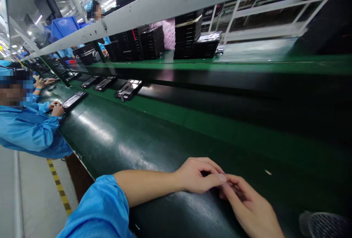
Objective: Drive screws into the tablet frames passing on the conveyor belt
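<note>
My left hand (196, 175) rests over the green table, its fingers closed and curled. Its thumb and fingertips touch the fingertips of my right hand (251, 205). On the right hand the fingers are bent inward with the thumb close to them. No object shows between the two hands, though the fingers partly cover the spot where they meet. A blue sleeve (101, 208) is pushed up on my left forearm. The green tabletop (143, 131) lies beneath both hands, and a small pale scrap (268, 172) is on it beyond my right hand.
Several open phone-like devices (128, 89) lie along the far side. A co-worker in blue (27, 124) handles another device (74, 99) at left. Stacked black trays (187, 34) stand on the shelf behind a grey metal rail (165, 7). A dark mesh object (326, 225) sits lower right.
</note>
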Motion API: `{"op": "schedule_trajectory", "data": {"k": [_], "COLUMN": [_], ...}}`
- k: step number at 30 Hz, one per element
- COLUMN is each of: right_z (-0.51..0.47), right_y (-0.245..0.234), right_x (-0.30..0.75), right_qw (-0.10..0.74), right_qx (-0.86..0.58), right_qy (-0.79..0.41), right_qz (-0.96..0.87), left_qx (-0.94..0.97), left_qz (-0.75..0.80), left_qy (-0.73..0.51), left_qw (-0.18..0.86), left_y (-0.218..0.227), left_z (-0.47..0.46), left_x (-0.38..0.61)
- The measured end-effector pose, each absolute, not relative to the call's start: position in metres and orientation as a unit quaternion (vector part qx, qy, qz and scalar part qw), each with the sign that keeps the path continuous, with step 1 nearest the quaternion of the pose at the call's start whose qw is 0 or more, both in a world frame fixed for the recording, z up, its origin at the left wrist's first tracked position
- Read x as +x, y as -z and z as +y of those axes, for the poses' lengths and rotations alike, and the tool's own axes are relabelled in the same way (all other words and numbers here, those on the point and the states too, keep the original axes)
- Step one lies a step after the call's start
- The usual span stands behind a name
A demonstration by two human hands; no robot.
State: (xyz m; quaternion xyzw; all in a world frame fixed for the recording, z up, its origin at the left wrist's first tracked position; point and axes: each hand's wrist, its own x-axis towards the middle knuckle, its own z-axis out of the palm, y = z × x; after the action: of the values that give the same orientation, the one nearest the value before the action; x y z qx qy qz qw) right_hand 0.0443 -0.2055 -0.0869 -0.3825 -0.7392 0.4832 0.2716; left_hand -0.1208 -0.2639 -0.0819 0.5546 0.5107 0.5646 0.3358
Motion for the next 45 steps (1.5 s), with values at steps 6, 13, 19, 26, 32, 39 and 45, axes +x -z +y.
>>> {"op": "schedule_trajectory", "data": {"k": [6, 13, 19, 26, 32, 39, 45], "right_z": [-0.2058, -0.2064, -0.2076, -0.2076, -0.2075, -0.2074, -0.2075], "right_y": [0.088, 0.0851, 0.0806, 0.0854, 0.0843, 0.0828, 0.0796], "right_x": [0.0449, 0.0439, 0.0421, 0.0441, 0.0445, 0.0435, 0.043], "right_qw": [0.262, 0.258, 0.251, 0.254, 0.261, 0.263, 0.255], "right_qx": [-0.378, -0.374, -0.376, -0.376, -0.371, -0.375, -0.378], "right_qy": [-0.476, -0.472, -0.472, -0.476, -0.469, -0.464, -0.468], "right_qz": [-0.75, -0.755, -0.757, -0.753, -0.758, -0.759, -0.757], "left_qx": [0.555, 0.552, 0.548, 0.544, 0.546, 0.542, 0.546], "left_qz": [0.509, 0.522, 0.528, 0.532, 0.518, 0.529, 0.518], "left_qy": [-0.57, -0.56, -0.555, -0.551, -0.566, -0.555, -0.566], "left_qw": [0.328, 0.331, 0.335, 0.341, 0.336, 0.343, 0.335], "left_y": [0.0814, 0.0814, 0.0784, 0.0773, 0.0814, 0.0805, 0.0809], "left_z": [-0.264, -0.2642, -0.2649, -0.2654, -0.264, -0.2638, -0.2637], "left_x": [-0.1202, -0.1194, -0.119, -0.1191, -0.1188, -0.1184, -0.1182]}}
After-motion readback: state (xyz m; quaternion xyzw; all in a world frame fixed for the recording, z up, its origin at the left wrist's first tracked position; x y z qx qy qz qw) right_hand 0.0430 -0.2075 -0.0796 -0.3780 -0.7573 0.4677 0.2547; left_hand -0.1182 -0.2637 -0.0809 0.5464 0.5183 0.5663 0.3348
